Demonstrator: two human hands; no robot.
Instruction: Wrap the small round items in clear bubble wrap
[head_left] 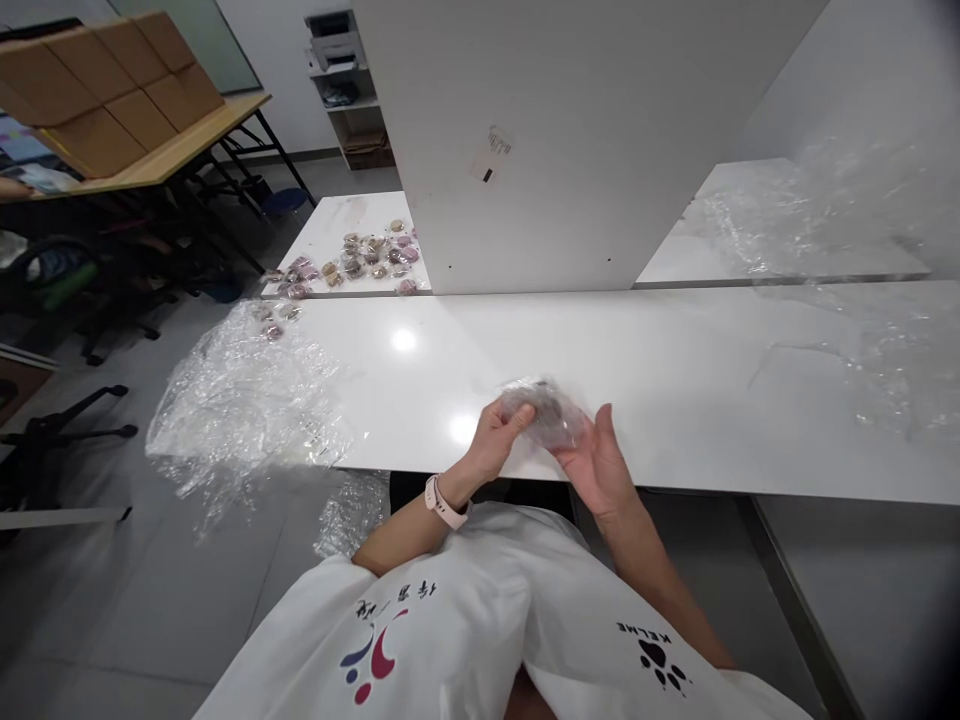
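Several brown boxes [101,95] are standing on wooden table [225,118], far left. Crumpled clear plastic [244,385] is spilling over white tabletop [675,400] at left end. Many small wrapped pieces [373,255] are lying scattered just beyond. Left hand [495,437] is pinching plastic-wrapped bundle [546,405] between thumb and fingers, over tabletop near front edge; contents looking dark, blurred. White panel [562,130] is standing upright behind. Right hand [598,465] is opening wide, thumb raised apart, fingers touching bundle's loose wrap. More clear film [889,365] is covering far right.
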